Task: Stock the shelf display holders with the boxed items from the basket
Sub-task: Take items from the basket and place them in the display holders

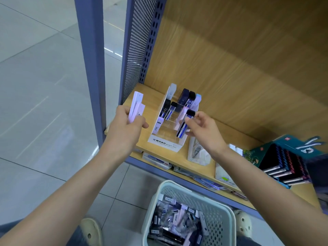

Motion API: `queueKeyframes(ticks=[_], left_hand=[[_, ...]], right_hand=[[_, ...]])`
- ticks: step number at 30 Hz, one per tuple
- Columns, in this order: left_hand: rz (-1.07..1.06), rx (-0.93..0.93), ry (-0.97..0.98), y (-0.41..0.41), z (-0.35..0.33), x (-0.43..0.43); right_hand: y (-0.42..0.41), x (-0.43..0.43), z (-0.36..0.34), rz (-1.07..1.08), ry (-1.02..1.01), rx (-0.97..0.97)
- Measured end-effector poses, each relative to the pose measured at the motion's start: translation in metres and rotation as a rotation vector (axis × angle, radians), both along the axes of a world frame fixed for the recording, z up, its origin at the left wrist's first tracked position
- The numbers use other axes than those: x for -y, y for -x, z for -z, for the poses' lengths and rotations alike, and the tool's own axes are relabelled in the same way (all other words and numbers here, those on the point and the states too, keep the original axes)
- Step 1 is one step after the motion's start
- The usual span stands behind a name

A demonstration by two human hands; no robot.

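Note:
A white tiered display holder (165,143) marked MONO stands on the wooden shelf (184,153), with several slim boxes upright in its slots. My right hand (204,128) pinches a black, white and blue boxed item (184,126) over the holder's front right slot. My left hand (126,125) grips a few pale lilac boxes (135,107) to the left of the holder. A pale green perforated basket (221,219) on the floor below holds several more boxed items (177,222).
A second clear holder (197,153) sits right of the first. A teal display of dark boxes (284,162) stands at the shelf's right. A blue perforated upright (140,41) bounds the shelf on the left. My shoes (90,231) flank the basket.

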State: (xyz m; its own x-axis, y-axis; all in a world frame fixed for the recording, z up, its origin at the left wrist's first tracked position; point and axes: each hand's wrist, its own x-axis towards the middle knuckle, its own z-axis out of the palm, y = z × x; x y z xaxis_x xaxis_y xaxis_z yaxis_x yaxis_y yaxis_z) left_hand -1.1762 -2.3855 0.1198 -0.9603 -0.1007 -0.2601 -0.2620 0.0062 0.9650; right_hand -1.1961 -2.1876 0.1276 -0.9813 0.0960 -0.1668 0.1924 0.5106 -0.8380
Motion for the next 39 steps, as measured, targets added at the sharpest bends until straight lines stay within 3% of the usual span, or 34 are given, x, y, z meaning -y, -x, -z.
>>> queueKeyframes(ticks=[7,16,28,35,39], left_hand=[[-0.015,0.045,-0.007,0.006,0.007,0.005],[0.067,0.103,-0.002,0.007,0.013,-0.001],[0.084,0.099,0.021,0.009,0.019,-0.002],[0.101,0.097,0.036,0.008,0.018,-0.001],[0.14,0.089,0.033,0.007,0.019,-0.001]], right_hand=[[0.053,0.008,0.006,0.075,-0.27,-0.259],[0.077,0.012,0.044,-0.084,-0.499,-0.179],[0.085,0.007,0.041,-0.261,-0.804,-0.199],[0.093,0.012,0.048,-0.12,-0.79,-0.251],[0.092,0.018,0.044,-0.111,-0.901,-0.255]])
